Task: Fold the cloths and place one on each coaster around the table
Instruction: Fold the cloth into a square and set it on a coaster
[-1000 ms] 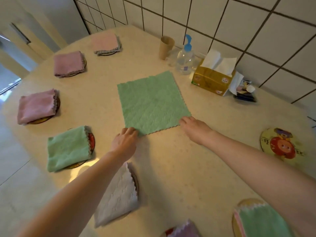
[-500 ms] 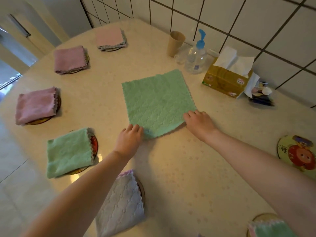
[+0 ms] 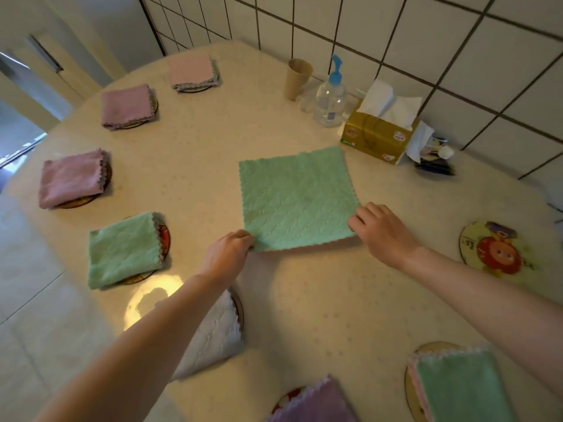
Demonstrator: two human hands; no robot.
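- Head view: both hands have closed in on the green cloth's (image 3: 297, 199) near corners since a second ago, so the first fold looks about to start.
- Left hand (image 3: 227, 254) pinches the near-left corner; right hand (image 3: 380, 229) curls onto the near-right corner.
- Cloth lies flat mid-table (image 3: 304, 300), stretching away from the fingertips.
- One bare coaster (image 3: 496, 249) sits at the right, well apart.

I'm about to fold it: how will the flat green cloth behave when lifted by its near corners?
The flat green cloth is thin and plush, so probably floppy and light. Each hand pinches a corner; the middle will likely sag.
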